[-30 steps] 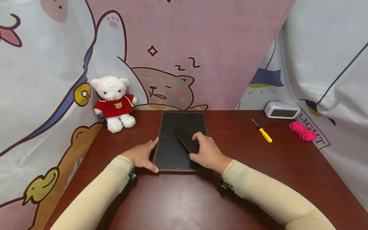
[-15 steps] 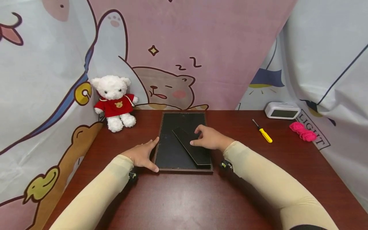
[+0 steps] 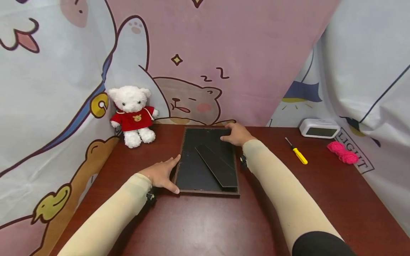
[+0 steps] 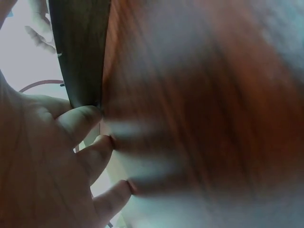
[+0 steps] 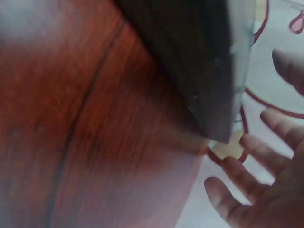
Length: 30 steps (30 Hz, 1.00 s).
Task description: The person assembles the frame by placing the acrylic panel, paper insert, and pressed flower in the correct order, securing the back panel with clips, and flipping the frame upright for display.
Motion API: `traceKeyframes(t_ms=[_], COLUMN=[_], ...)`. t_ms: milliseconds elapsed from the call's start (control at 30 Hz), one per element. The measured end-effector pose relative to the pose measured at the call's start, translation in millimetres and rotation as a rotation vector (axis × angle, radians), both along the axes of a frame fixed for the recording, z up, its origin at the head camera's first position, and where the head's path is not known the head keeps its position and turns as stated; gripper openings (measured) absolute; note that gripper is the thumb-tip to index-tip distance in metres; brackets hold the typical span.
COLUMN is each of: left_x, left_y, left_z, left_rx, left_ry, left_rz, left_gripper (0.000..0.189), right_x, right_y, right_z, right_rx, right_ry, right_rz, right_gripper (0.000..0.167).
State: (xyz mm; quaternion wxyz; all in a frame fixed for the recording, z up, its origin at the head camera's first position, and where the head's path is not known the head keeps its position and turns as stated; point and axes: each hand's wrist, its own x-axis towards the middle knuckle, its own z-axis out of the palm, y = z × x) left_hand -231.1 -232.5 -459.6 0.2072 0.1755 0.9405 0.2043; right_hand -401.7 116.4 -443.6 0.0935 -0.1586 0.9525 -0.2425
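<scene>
A picture frame [image 3: 189, 170] lies face down on the table, its black back up and its dark brown rim showing. The black stand leg [image 3: 216, 165] of the frame slants across the back and reaches the near right corner. Along the left rim rests my left hand [image 3: 160, 174], thumb and fingers spread. Its fingertips touch the table beside the frame's dark side [image 4: 83, 52] in the left wrist view. My right hand [image 3: 238, 135] is at the far right corner. The right wrist view shows its fingers [image 5: 249, 178] spread and nearly straight near that corner; contact is unclear.
A white teddy bear [image 3: 132, 115] in a red shirt sits at the back left. Off to the right lie a yellow-handled screwdriver [image 3: 299, 155] and pink yarn [image 3: 342, 152], with a white digital clock [image 3: 319, 128] behind them. Printed cloth [image 3: 256, 64] hangs behind the table.
My right hand has let go of the stand leg and moved away to the far right corner of the frame. The leg now lies uncovered. My left hand stays at the left rim.
</scene>
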Motion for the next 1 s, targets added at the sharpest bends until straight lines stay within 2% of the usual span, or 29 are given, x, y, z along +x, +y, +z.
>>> traceKeyframes(t_ms=[200, 333, 533, 767, 900, 1000], left_x=[0.3, 2.4, 12.1, 27.6, 34.4, 37.0], left_y=[3.0, 5.1, 10.4, 16.1, 19.7, 21.5], left_z=[-2.3, -2.6, -0.2, 2.5, 2.8, 2.6], left_rx=[-0.007, -0.009, -0.024, -0.039, -0.053, -0.057], left_ry=[-0.010, -0.017, -0.015, 0.004, 0.024, 0.033], left_rz=[0.003, 0.005, -0.018, -0.047, -0.074, -0.078], left_gripper=[0.138, 0.140, 0.141, 0.142, 0.144, 0.145], right_x=[-2.8, -2.8, -7.2, -16.5, -16.6, -14.1], right_y=[-3, -6, -10, -9, -11, -19], right_z=[-5.2, -4.2, -0.4, 8.1, 15.3, 16.7], right_rx=[0.020, 0.050, 0.147, 0.250, 0.276, 0.253], right_ry=[-0.091, -0.079, -0.036, -0.056, -0.047, -0.060], right_rz=[0.069, 0.061, 0.043, 0.117, 0.139, 0.159], right_gripper=[0.086, 0.087, 0.073, 0.047, 0.038, 0.038])
